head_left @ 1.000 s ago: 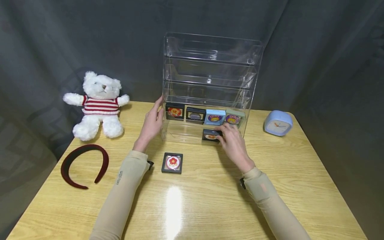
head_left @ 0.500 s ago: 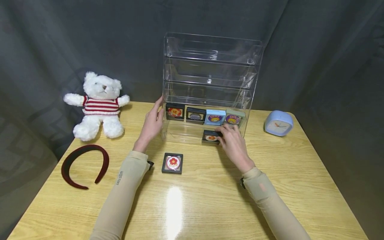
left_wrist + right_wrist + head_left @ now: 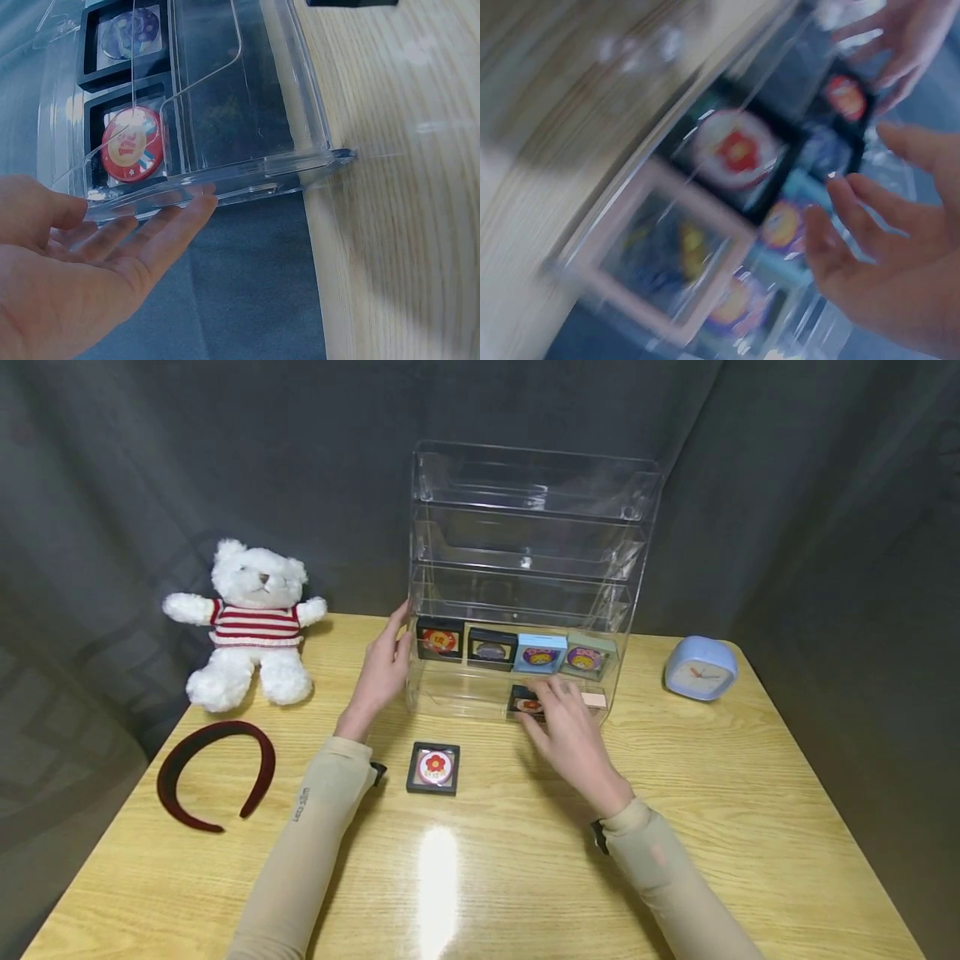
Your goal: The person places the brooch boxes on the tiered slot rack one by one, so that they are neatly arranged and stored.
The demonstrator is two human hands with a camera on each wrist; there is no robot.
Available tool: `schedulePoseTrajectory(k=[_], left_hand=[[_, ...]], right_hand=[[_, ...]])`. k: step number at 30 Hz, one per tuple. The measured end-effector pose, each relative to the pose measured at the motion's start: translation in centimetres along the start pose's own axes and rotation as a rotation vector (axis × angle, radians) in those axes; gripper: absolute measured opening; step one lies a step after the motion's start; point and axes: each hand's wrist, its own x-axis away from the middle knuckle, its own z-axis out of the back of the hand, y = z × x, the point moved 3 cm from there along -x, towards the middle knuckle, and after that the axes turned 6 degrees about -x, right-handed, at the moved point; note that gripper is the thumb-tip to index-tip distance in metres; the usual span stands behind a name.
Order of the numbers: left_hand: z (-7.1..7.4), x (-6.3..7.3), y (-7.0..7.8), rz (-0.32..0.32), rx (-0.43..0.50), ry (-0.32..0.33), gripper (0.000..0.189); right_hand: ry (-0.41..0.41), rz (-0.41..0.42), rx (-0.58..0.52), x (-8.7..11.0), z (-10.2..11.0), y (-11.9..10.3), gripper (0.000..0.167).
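Observation:
A clear plastic tiered rack (image 3: 525, 539) stands upright at the table's back. On its left side panel rests my left hand (image 3: 385, 668), fingers extended; the left wrist view shows this hand (image 3: 112, 262) against the panel. My right hand (image 3: 573, 731) hovers before the bottom tier with loose fingers, holding nothing. Just beside it, a black-framed flower badge (image 3: 525, 700) leans in that tier, partly covered by the fingers. A pink-framed badge (image 3: 664, 255) sits right of it, blurred in the right wrist view. Another black-framed flower badge (image 3: 434, 768) lies on the table.
The tier above holds a black-framed red badge (image 3: 440, 640), a black-framed dark badge (image 3: 492, 649), a blue-framed badge (image 3: 540, 655) and a green-framed badge (image 3: 588, 657). A white teddy bear (image 3: 255, 627) and dark red headband (image 3: 176, 760) are left, a blue clock (image 3: 701, 669) right.
My right hand has let go of the black-framed flower badge in the bottom tier and shifted slightly back towards me. The pink frame now shows beside it. My left hand stays on the rack.

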Motion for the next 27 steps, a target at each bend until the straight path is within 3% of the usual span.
schedulePoseTrajectory(k=[4, 13, 27], left_hand=[[0.0, 0.0, 0.0, 0.002, -0.003, -0.005, 0.056], [0.2, 0.1, 0.0, 0.003, -0.006, -0.005, 0.055], [0.0, 0.0, 0.0, 0.0, -0.024, -0.003, 0.054]], right_hand=[[-0.097, 0.009, -0.083, 0.4, -0.7, -2.0, 0.06], [-0.332, -0.007, -0.184, 0.7, -3.5, -4.5, 0.06], [-0.518, -0.086, -0.118, 0.9, -7.2, -4.4, 0.087]])
